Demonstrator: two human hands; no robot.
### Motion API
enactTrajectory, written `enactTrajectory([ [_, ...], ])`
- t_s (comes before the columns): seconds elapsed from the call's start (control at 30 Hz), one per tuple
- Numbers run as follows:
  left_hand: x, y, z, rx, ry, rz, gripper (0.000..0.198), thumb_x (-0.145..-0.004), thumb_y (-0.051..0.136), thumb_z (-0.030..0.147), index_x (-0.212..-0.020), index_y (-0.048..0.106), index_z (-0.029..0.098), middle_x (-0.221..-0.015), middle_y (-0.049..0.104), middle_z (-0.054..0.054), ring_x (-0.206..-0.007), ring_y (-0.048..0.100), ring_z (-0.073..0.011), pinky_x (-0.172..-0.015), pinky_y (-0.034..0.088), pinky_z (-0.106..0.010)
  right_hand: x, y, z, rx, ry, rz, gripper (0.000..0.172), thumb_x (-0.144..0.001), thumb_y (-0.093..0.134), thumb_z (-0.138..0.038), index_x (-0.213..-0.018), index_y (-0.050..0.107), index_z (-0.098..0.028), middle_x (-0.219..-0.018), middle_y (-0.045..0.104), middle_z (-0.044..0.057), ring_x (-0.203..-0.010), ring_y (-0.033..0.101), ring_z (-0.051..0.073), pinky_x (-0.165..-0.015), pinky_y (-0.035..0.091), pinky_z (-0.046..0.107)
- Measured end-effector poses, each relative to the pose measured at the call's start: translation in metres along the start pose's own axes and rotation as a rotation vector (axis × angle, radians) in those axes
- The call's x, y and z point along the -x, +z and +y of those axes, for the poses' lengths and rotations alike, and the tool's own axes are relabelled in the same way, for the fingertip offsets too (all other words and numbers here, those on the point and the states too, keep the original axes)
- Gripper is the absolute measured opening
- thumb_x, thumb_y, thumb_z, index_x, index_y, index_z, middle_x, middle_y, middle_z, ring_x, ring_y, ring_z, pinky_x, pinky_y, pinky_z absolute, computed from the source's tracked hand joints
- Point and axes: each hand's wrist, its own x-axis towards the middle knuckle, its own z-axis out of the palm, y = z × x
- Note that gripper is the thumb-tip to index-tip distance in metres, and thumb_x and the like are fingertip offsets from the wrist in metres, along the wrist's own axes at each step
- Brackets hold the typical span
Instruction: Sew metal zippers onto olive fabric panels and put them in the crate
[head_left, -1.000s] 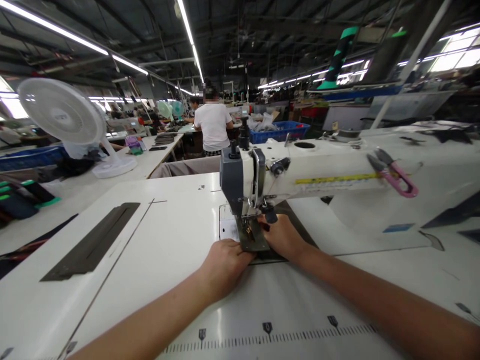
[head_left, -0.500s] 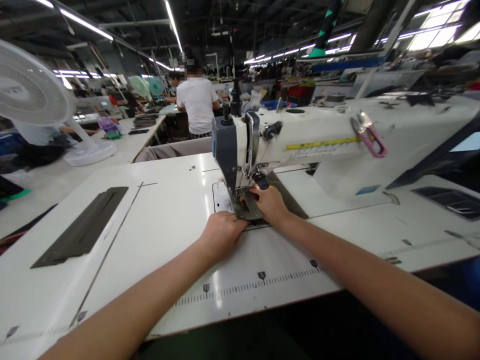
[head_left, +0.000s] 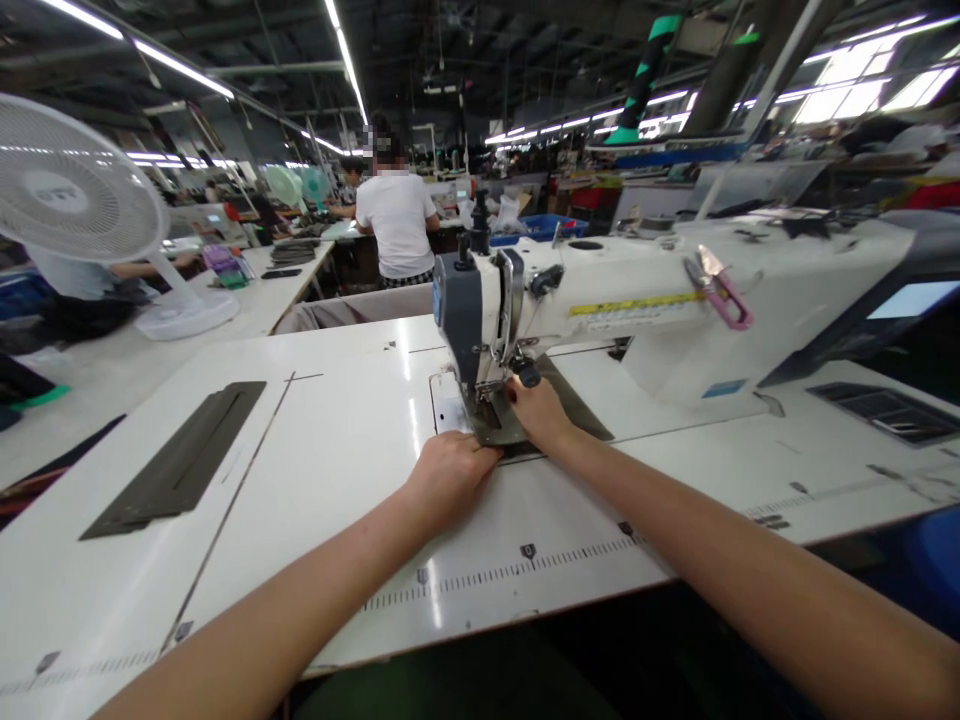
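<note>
Fabric point(head_left: 510, 432) beneath right hand point(head_left: 541, 412); left hand point(head_left: 452, 476) at near edge.

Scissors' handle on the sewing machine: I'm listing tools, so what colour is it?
The scissors' handle is pink, as the head view shows.

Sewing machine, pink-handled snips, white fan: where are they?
Sewing machine point(head_left: 637, 268): head view, white arm.
Pink-handled snips point(head_left: 713, 289): head view, where blades meet handle.
White fan point(head_left: 64, 193): head view, hub of its round guard.

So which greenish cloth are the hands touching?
The fabric piece under the sewing machine head; left hand and right hand touch it. Overlapping pieces at left lie untouched.
</note>
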Motion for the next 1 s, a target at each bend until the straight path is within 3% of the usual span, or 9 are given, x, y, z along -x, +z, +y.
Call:
enactTrajectory([
  [0.13,0.016,-0.012,0.008,0.072,-0.040,0.103,0.016,-0.087,0.048,0.024,-0.078,0.059,0.016,-0.074,0.064,-0.003,-0.065,0.060,-0.0162,-0.062,0.051,-0.031,0.039,-0.015,0.006,-0.116,-0.220,0.029,0.013,-0.077,0.057,-0.011,-0.087,0.065,-0.015,-0.091,0.065,0.006,-0.085,0.059,0.016,-0.075,0.046,0.024],
  [0.23,0.024,-0.013,0.007,0.073,-0.156,0.175,0.026,-0.083,0.055,0.034,-0.098,0.055,0.013,-0.098,0.062,-0.012,-0.088,0.060,-0.0231,-0.072,0.053,-0.039,0.070,-0.017,0.010,-0.246,-0.501,0.096,0.018,-0.079,0.058,-0.017,-0.095,0.064,-0.015,-0.108,0.061,0.009,-0.103,0.052,0.021,-0.091,0.042,0.036],
  [0.3,0.023,-0.011,0.004,0.072,-0.138,0.140,0.034,-0.084,0.055,0.030,-0.112,0.051,0.011,-0.115,0.057,-0.016,-0.105,0.055,-0.0253,-0.086,0.050,-0.043,0.082,-0.016,0.010,-0.296,-0.618,0.101,0.023,-0.082,0.054,-0.017,-0.103,0.062,-0.014,-0.109,0.062,0.010,-0.107,0.051,0.023,-0.095,0.040,0.042],
  [0.4,0.017,-0.008,-0.001,0.084,0.002,0.049,0.026,-0.089,0.043,0.017,-0.112,0.054,0.012,-0.116,0.059,-0.013,-0.109,0.055,-0.0210,-0.096,0.045,-0.040,0.090,-0.013,0.010,-0.314,-0.641,0.090,0.030,-0.083,0.049,-0.013,-0.110,0.060,-0.012,-0.110,0.062,0.010,-0.107,0.052,0.024,-0.096,0.041,0.042],
  [0.57,0.007,-0.012,-0.002,0.025,0.105,0.010,0.025,-0.090,0.038,0.012,-0.108,0.056,0.009,-0.110,0.063,-0.014,-0.105,0.058,-0.0199,-0.097,0.044,-0.041,0.089,-0.012,0.012,-0.331,-0.645,0.107,0.032,-0.084,0.046,-0.012,-0.113,0.059,-0.011,-0.113,0.062,0.010,-0.107,0.053,0.023,-0.098,0.040,0.041],
  [1.0,-0.013,-0.010,-0.011,-0.014,0.117,0.017,0.021,-0.086,0.038,0.010,-0.091,0.059,0.011,-0.090,0.067,-0.010,-0.091,0.063,-0.0184,-0.098,0.042,-0.042,0.071,-0.018,0.014,-0.366,-0.631,0.024,0.030,-0.084,0.047,-0.013,-0.111,0.059,-0.010,-0.111,0.062,0.010,-0.107,0.051,0.021,-0.102,0.035,0.035],
])
